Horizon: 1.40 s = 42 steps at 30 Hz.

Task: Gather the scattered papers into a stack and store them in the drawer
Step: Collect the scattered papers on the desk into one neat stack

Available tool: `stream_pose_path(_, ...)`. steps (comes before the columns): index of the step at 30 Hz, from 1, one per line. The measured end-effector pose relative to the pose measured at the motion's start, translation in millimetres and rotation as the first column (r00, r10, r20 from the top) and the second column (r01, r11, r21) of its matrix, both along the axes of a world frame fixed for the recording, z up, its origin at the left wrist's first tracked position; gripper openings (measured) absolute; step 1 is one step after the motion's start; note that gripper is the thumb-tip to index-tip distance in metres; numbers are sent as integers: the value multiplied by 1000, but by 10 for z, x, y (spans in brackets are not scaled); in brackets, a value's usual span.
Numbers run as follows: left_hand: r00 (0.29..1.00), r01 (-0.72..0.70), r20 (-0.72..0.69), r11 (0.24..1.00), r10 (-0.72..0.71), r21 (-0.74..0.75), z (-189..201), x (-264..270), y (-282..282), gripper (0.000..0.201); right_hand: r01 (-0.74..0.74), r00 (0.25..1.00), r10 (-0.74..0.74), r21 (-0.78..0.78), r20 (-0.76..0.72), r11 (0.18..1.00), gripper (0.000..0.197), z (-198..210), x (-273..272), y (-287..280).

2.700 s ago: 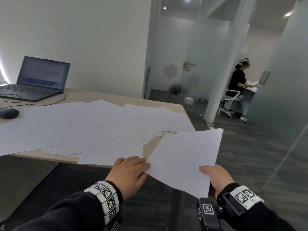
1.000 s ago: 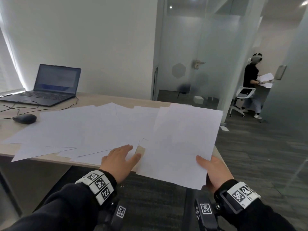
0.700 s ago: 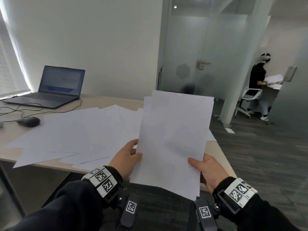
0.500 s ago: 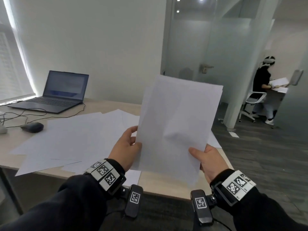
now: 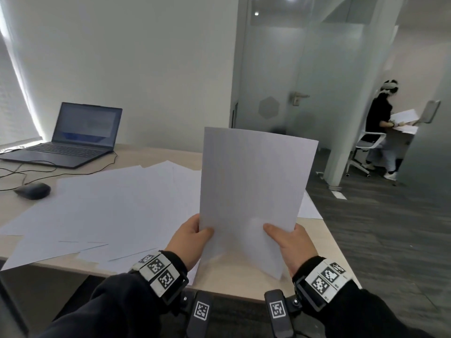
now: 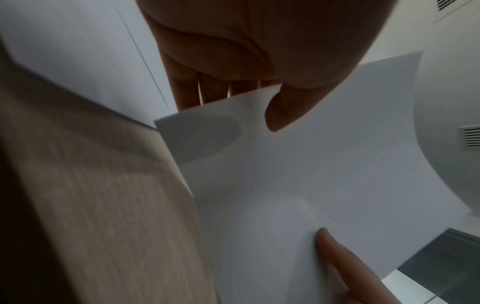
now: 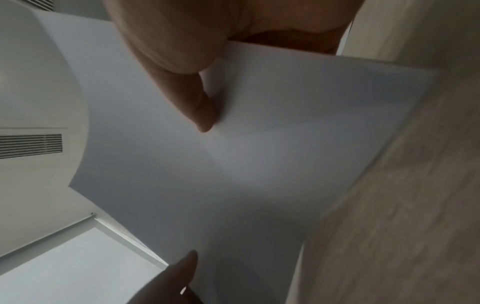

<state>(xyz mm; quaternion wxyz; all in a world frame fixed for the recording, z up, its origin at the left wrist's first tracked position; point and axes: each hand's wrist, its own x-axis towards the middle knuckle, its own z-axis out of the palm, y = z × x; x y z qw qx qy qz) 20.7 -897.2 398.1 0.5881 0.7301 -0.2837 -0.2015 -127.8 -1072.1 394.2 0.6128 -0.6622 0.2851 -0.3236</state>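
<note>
A small stack of white papers [image 5: 253,191] stands upright over the desk's near right corner, its bottom edge close to the desktop. My left hand [image 5: 192,240] pinches its lower left edge, thumb in front. My right hand [image 5: 285,240] pinches the lower right edge the same way. In the left wrist view the stack [image 6: 311,185] shows with my thumb [image 6: 283,111] on it. In the right wrist view the stack [image 7: 233,164] shows under my thumb [image 7: 202,111]. Several loose white sheets [image 5: 109,206] lie spread over the wooden desk [image 5: 324,254]. No drawer is in view.
An open laptop [image 5: 73,137] sits at the desk's back left, with a dark mouse [image 5: 33,191] and cables in front of it. Frosted glass partitions and a door [image 5: 280,93] stand behind. Another person [image 5: 380,128] sits on a white chair at the far right.
My left hand left the sheets on the desk and took the stack's left edge. Both hands raised the stack from flat to upright and squared it over the desk corner.
</note>
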Motion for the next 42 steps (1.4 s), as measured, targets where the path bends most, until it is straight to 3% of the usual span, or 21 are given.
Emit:
stream_pose_path(6, 969, -1, -247, 1000, -4, -21, -90, 71, 8, 18, -45, 999, 46, 20, -14, 999, 14, 69, 113, -121)
stream_pose_path(10, 956, -98, -282, 994, 79, -54, -102, 230, 140, 16, -35, 999, 37, 53, -25, 998, 14, 111, 279, -127)
stream_pose_path(13, 937, -245, -270, 968, 221, -58, -75, 434, 349, 11, 72, 992, -78, -56, -103, 996, 21, 174, 423, -184)
stream_pose_path(16, 912, -354, -234, 935, 338, -27, -58, 614, 565, 17, -2, 971, -55, -238, -233, 971, 24, 244, 596, -291)
stream_pose_path(18, 897, -377, -251, 926, 363, -9, -59, 698, 657, 21, -127, 908, -35, -353, -418, 927, 24, 256, 760, -375)
stream_pose_path(22, 854, -404, -340, 914, 393, 42, -86, 755, 722, 23, -393, 671, -87, -453, -736, 801, 45, 233, 1059, -436)
stream_pose_path(26, 854, -414, -317, 908, 413, 68, -299, 966, 708, 42, -611, 458, -114, -405, -882, 680, 83, 171, 1313, -406)
stream_pose_path(30, 880, -386, -252, 916, 402, 110, -305, 995, 703, 40, -705, 278, -183, -330, -943, 628, 111, 78, 1487, -444)
stream_pose_path(32, 893, -370, -227, 922, 388, 119, -292, 993, 701, 48, -708, 255, -174, -306, -951, 637, 113, 64, 1492, -471)
stream_pose_path(37, 907, -342, -206, 928, 367, 147, -309, 1009, 677, 57, -688, 277, -189, -332, -942, 645, 95, 88, 1481, -523)
stream_pose_path(42, 910, -330, -204, 928, 361, 171, -323, 1035, 683, 59, -669, 283, -216, -354, -934, 654, 92, 104, 1464, -556)
